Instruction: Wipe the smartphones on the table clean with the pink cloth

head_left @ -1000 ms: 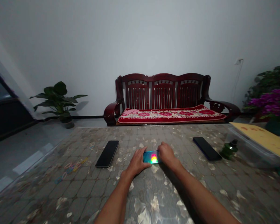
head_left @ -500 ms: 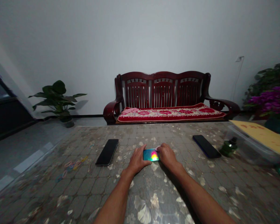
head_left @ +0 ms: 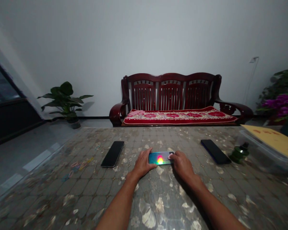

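Observation:
A phone (head_left: 156, 158) with a shiny teal back lies across the table in front of me, its back upward and throwing off a bright rainbow glare. My left hand (head_left: 144, 163) grips its left end, thumb along the near edge and fingers at the far edge. At the right end, near the dark camera area, my right hand (head_left: 182, 164) has its fingers closed on a small pale pinkish pad (head_left: 170, 156), pressed to the phone's back. The pad is mostly hidden by the fingers, so its exact kind is unclear.
Dark-screened phones lie left (head_left: 113, 154) and right (head_left: 215, 151). Rubber bands (head_left: 80, 166) are scattered at left. At right stand a green bottle (head_left: 239, 152) and a clear plastic box (head_left: 261, 155) under a yellow sheet (head_left: 273, 137). A wooden bench (head_left: 171, 76) stands beyond the table.
My right hand has slid to the right along the phone's back with the pale pad, uncovering more of the back. The left hand keeps its grip. The view has shifted slightly.

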The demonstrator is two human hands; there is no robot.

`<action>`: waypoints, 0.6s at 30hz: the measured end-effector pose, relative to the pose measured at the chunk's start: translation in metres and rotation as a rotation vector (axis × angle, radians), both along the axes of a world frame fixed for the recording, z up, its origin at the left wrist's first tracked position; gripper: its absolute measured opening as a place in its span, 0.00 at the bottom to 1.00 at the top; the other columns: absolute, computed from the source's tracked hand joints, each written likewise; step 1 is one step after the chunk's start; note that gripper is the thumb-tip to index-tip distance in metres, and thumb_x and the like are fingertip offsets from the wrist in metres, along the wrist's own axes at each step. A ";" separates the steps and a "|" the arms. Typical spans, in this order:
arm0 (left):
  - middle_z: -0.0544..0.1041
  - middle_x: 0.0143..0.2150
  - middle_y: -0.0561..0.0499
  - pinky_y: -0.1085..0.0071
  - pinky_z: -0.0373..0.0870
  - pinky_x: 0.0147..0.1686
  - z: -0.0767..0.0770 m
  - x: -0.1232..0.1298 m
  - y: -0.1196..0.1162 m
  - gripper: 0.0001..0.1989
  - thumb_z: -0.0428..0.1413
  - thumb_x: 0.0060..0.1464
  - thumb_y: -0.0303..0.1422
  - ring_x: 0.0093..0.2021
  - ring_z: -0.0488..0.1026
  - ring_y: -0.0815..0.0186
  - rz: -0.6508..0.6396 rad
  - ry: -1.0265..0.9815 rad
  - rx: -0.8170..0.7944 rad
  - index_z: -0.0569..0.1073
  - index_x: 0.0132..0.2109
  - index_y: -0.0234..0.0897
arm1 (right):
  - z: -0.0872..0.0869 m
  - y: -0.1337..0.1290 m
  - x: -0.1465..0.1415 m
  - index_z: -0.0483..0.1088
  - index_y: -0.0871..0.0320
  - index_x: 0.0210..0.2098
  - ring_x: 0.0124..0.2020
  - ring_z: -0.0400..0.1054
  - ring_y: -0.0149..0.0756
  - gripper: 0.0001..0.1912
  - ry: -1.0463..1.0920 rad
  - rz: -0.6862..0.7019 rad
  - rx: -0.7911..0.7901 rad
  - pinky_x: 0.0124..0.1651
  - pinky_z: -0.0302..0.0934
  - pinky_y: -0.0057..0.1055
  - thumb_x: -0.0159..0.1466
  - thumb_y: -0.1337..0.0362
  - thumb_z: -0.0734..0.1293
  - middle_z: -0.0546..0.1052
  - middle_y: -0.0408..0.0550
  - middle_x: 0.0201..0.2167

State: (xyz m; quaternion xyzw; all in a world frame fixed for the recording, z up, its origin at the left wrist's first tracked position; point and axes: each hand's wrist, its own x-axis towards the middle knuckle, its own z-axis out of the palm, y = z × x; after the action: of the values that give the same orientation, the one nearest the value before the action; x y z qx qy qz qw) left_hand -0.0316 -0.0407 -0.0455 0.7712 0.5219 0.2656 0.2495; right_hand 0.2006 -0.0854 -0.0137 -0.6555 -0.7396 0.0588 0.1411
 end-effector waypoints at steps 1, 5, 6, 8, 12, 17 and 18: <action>0.72 0.62 0.40 0.56 0.63 0.63 0.001 0.000 0.000 0.46 0.70 0.43 0.33 0.63 0.67 0.50 0.004 -0.002 -0.004 0.63 0.69 0.37 | 0.000 0.001 0.000 0.81 0.55 0.47 0.51 0.67 0.43 0.18 -0.007 -0.017 -0.001 0.49 0.55 0.30 0.70 0.70 0.59 0.76 0.54 0.45; 0.72 0.62 0.41 0.55 0.62 0.64 -0.001 0.000 0.001 0.47 0.71 0.42 0.33 0.63 0.67 0.50 0.012 -0.006 -0.003 0.62 0.69 0.39 | 0.000 0.003 -0.023 0.80 0.57 0.47 0.51 0.67 0.43 0.17 -0.010 0.021 -0.019 0.49 0.54 0.31 0.70 0.70 0.60 0.76 0.56 0.47; 0.72 0.62 0.42 0.54 0.62 0.64 -0.002 0.000 0.001 0.47 0.71 0.42 0.33 0.63 0.67 0.50 0.011 -0.008 -0.002 0.62 0.69 0.40 | 0.000 0.004 -0.030 0.80 0.57 0.47 0.51 0.67 0.43 0.17 -0.010 0.047 -0.028 0.49 0.54 0.31 0.70 0.70 0.60 0.76 0.56 0.47; 0.72 0.63 0.43 0.53 0.62 0.64 -0.004 -0.001 0.002 0.47 0.71 0.43 0.34 0.63 0.67 0.50 0.006 -0.017 0.003 0.63 0.69 0.41 | -0.001 0.005 -0.041 0.80 0.56 0.48 0.50 0.67 0.43 0.16 -0.005 0.117 -0.029 0.49 0.54 0.31 0.69 0.70 0.61 0.76 0.55 0.48; 0.71 0.64 0.41 0.54 0.62 0.65 -0.005 -0.001 0.002 0.46 0.70 0.43 0.33 0.64 0.66 0.50 -0.003 -0.020 0.007 0.63 0.69 0.38 | -0.003 0.005 -0.031 0.80 0.53 0.48 0.49 0.67 0.41 0.19 0.008 0.146 -0.011 0.49 0.55 0.30 0.69 0.72 0.60 0.76 0.53 0.46; 0.71 0.65 0.42 0.55 0.61 0.65 -0.001 -0.001 0.000 0.44 0.70 0.44 0.33 0.65 0.65 0.50 -0.019 0.004 0.005 0.65 0.68 0.38 | -0.004 0.005 0.006 0.80 0.54 0.47 0.49 0.68 0.41 0.18 0.004 0.005 0.000 0.48 0.55 0.30 0.68 0.71 0.60 0.76 0.53 0.45; 0.71 0.65 0.42 0.54 0.61 0.65 -0.001 -0.001 0.000 0.43 0.70 0.45 0.33 0.65 0.65 0.50 -0.023 0.008 0.010 0.65 0.67 0.39 | -0.004 0.005 0.009 0.80 0.55 0.47 0.50 0.68 0.41 0.18 0.006 -0.017 0.007 0.48 0.55 0.30 0.67 0.72 0.60 0.76 0.53 0.45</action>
State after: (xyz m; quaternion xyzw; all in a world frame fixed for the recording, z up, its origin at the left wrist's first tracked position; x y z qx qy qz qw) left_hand -0.0323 -0.0405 -0.0462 0.7795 0.5126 0.2620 0.2467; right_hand 0.2096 -0.0802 -0.0182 -0.6612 -0.7336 0.0572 0.1462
